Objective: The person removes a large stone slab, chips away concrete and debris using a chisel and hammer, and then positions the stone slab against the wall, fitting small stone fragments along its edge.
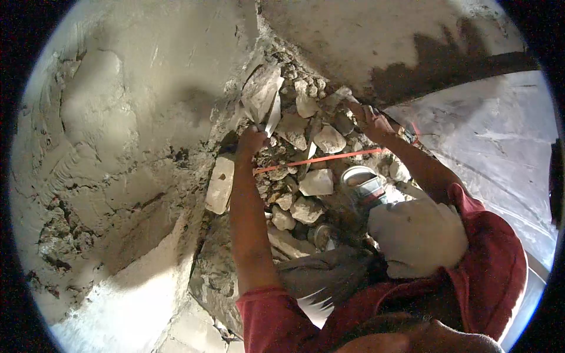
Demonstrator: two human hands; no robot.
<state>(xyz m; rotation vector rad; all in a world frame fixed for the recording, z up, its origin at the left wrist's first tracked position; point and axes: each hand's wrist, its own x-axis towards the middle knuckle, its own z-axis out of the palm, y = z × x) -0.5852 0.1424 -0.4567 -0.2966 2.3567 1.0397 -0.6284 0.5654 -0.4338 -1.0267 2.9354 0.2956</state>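
Our left hand (253,140) has its fingers curled at the lower end of a pale grey, sheet-like piece (260,94); we cannot tell whether they grip it. That piece lies just beyond the knuckles, its long axis running up and away from us, with a white strip (275,115) along its right side slanting down toward the fingers. Our right hand (376,125) is well apart from it, off to the right, and we cannot make out what its fingers hold, if anything; the left is plainly nearer. Between the hands we see loose stones (329,139), and nearer us a red strip (321,159) runs crosswise.
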